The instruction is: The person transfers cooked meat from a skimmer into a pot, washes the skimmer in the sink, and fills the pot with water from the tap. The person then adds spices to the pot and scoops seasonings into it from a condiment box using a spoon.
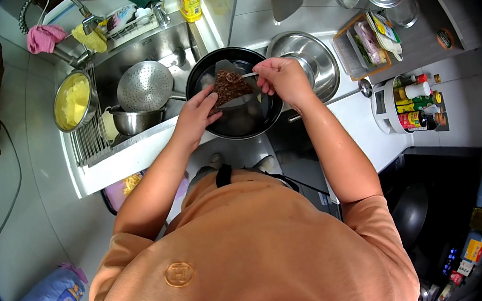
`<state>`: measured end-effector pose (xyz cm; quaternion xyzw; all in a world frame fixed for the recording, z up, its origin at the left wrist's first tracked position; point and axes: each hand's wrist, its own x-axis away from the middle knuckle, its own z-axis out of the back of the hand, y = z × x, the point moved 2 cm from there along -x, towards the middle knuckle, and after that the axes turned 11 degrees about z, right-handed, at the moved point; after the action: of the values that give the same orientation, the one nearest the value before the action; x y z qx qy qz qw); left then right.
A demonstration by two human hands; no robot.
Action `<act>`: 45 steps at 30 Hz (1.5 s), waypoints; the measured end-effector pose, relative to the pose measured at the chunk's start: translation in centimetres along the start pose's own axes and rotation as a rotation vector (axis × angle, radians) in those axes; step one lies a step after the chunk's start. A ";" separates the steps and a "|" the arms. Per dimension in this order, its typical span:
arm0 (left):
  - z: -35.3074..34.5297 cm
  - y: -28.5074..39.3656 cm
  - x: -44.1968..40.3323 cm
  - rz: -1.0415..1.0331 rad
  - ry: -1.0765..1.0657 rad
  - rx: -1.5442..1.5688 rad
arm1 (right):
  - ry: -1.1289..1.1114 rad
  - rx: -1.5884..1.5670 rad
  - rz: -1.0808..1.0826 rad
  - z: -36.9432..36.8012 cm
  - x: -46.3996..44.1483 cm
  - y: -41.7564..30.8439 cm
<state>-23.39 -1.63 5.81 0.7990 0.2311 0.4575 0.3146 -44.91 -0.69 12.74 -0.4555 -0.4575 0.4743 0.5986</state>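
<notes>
My left hand point(196, 118) grips the lower left edge of a small clear plastic bag point(231, 89) filled with dark reddish-brown bits that look like peppercorns. In the fingers of my right hand point(285, 79) is the thin, pale handle of a small spoon point(250, 75), pinched near its end. Its other end reaches the bag's upper right part, and the bowl is hidden there. Both hands are above a round black pan point(219, 130), which has a dark inside with something whitish in it.
Left of the pan, a perforated metal strainer point(144, 85) rests over a steel pot point(132, 123) at the sink point(116, 66). A bowl of yellow chunks point(74, 102) stands farther left. Steel bowls point(325, 74) and a bottle rack point(389, 107) are on the right.
</notes>
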 end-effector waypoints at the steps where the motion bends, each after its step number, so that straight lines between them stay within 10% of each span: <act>1: 0.3 0.0 0.1 0.003 0.000 0.021 | 0.013 -0.018 0.010 0.2 0.1 -0.2; 10: 4.8 2.1 3.1 -0.076 0.086 0.148 | 0.235 0.175 0.192 3.2 1.2 3.8; 20: 6.0 2.7 3.0 -0.126 0.112 0.150 | 0.184 0.844 0.956 0.7 6.0 6.2; 29: 2.1 2.1 1.6 -0.073 0.077 0.082 | 0.398 0.430 0.718 0.3 5.6 0.0; 36: 0.3 1.0 1.6 -0.034 -0.040 -0.021 | 0.079 0.729 1.027 -1.7 3.0 -1.8; 45: 0.4 0.5 1.1 -0.038 0.000 -0.077 | 0.010 0.816 0.695 -2.3 1.6 0.0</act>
<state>-22.50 -1.38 6.65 0.7819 0.2285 0.4598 0.3536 -42.47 0.59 12.49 -0.3127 -0.0555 0.7816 0.5370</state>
